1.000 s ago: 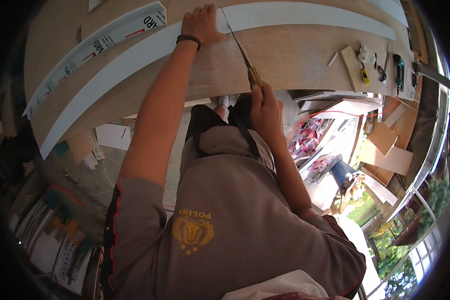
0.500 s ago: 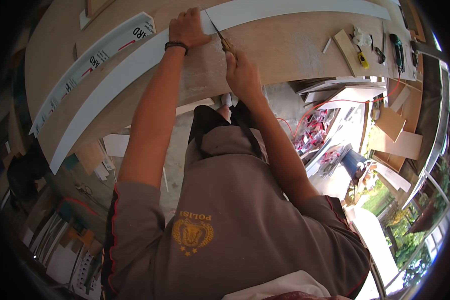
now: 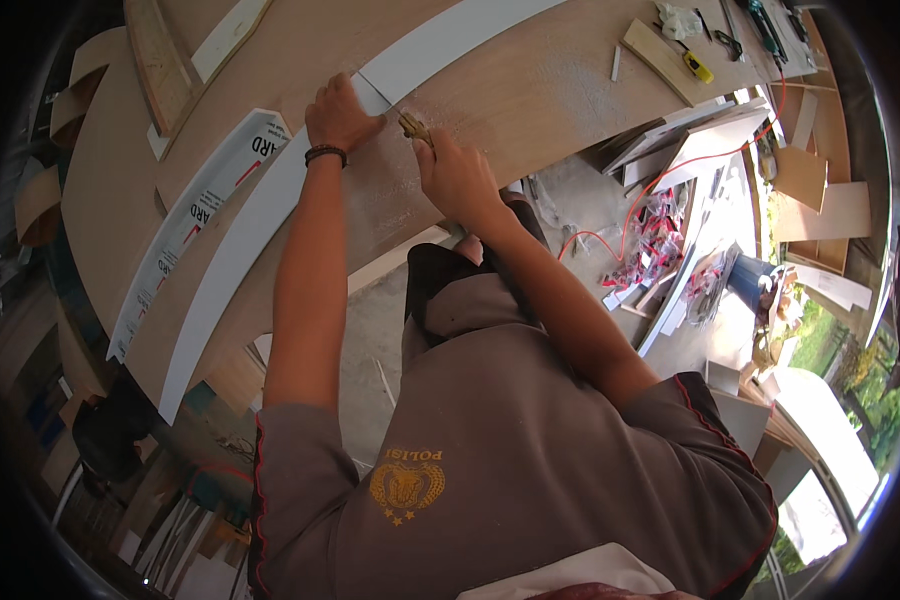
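Observation:
A long white strip (image 3: 235,240) lies across the wooden worktable, bowed by the lens. My left hand (image 3: 342,112) grips the strip from above, its fingers curled toward the far edge and thumb pointing right. My right hand (image 3: 455,175) is closed on the brownish-gold handle of a handsaw (image 3: 411,125). The saw's thin blade is seen nearly edge-on. It slants across the strip just right of my left hand, and I cannot make out its teeth.
A white printed channel piece (image 3: 185,235) lies left of the strip. On the table's right are a wooden block (image 3: 660,62), a yellow tape measure (image 3: 698,67) and a green power tool (image 3: 767,30) with an orange cord. Boards (image 3: 695,140) lean below the table's right edge.
The view has shifted, so the table and strip appear lower and farther left. The saw blade still crosses the strip beside my left hand, and both hands keep their holds.

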Demonstrator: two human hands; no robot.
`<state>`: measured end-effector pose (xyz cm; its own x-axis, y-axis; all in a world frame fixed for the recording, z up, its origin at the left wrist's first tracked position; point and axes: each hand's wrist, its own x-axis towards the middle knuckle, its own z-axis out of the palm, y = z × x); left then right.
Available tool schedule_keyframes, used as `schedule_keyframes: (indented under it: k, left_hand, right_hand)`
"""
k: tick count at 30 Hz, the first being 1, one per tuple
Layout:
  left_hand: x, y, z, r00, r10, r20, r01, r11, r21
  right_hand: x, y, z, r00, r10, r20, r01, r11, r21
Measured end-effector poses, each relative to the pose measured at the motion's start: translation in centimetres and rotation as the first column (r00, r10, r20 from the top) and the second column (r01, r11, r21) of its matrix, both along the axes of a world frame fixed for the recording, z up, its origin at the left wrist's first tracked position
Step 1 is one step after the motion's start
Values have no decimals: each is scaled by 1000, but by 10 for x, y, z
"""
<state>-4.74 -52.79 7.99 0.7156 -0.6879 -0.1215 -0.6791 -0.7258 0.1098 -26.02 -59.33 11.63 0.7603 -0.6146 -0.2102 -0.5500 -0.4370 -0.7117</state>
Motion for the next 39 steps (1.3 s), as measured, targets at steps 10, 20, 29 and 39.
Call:
schedule_keyframes:
  k: [10,20,29,39]
  left_hand:
    - [-3,-1,-3,999,-30,34,32,998,-56]
    - [22,4,1,983,-117,-140,118,993,0]
    - [63,29,-12,848,-253,-465,134,953,-273]
    - [18,-2,18,823,-54,-565,-11,994,-111]
  right_hand:
    - [-41,-10,8,999,32,14,-33,998,61]
    - [-146,-16,51,974,-228,17,226,972,61]
    - [-136,-66,-13,883,-328,337,383,917,-111]
    - [-74,-147,-69,990,70,125,12,827,-562]
